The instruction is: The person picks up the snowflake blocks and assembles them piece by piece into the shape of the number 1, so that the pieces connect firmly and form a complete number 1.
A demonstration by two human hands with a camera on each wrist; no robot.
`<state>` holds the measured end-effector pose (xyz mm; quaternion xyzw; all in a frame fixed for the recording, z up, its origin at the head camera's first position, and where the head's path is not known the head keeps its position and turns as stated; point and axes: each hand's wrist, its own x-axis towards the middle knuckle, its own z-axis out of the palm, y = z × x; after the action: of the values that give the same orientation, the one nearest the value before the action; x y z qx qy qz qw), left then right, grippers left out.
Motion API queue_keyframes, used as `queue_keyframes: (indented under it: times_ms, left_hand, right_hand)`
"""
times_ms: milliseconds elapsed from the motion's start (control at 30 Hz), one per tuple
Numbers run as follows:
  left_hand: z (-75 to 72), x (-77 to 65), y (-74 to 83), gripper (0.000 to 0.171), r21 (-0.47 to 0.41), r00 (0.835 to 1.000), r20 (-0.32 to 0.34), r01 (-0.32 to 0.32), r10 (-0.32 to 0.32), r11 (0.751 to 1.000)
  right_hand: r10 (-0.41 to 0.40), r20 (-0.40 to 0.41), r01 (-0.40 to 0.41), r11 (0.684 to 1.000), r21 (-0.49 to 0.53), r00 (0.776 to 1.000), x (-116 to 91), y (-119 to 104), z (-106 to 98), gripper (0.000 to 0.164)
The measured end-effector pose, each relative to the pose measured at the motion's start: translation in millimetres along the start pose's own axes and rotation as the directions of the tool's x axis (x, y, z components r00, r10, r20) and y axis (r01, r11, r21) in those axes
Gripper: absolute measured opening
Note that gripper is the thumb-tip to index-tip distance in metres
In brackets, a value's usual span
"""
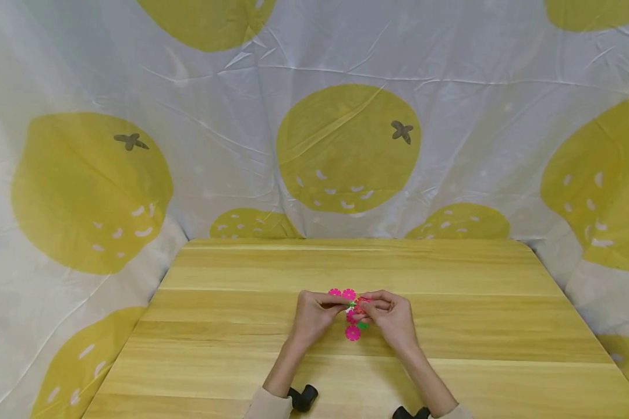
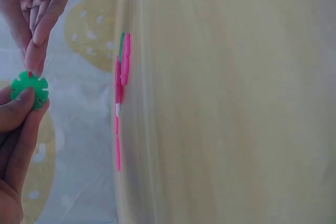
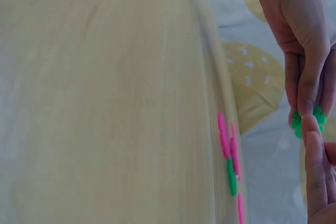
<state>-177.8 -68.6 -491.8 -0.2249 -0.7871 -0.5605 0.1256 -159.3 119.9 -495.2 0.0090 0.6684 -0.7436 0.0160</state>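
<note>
My left hand [image 1: 314, 314] pinches a green notched disc [image 2: 29, 90], a flower-shaped plastic piece, between thumb and fingers. Facing it, my right hand [image 1: 393, 317] pinches a red notched disc [image 1: 360, 305] at its fingertips. In the left wrist view only a sliver of red shows at the green disc's upper edge, the rest hidden behind the right fingers. Both hands are raised over the table and meet at the fingertips. Below them lie several pink discs [image 1: 353, 333], a green disc [image 1: 363, 326] and a white piece [image 2: 118, 110], partly covered by the hands.
The wooden table [image 1: 230, 326] has rounded far corners. Behind it hangs a pale cloth [image 1: 230, 134] printed with large yellow fruit. Black wrist devices [image 1: 305, 398] show near both forearms at the table's near side.
</note>
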Motion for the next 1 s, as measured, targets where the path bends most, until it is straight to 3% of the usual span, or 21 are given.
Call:
queue_keyframes:
  times_ms: [267,533,1000]
  left_hand:
    - [3.7,-0.1,0.4,0.01,0.052,0.998,-0.04,-0.047,0.05,0.998]
    - [6.6,0.1,0.2,0.011,0.12,0.987,-0.049,-0.145,0.152,0.982]
    - [5.5,-0.6,-0.4,0.015,0.072,0.996,-0.044,-0.077,0.081,0.994]
  right_hand:
    - [0.001,-0.09,0.002,1.0,0.032,0.996,-1.7,0.8,7.1,0.016]
    - [0.002,-0.097,0.003,0.998,0.056,0.995,-3.1,3.7,9.4,0.019]
    - [0.035,-0.083,-0.03,0.998,0.062,0.996,-1.2,4.2,8.6,0.019]
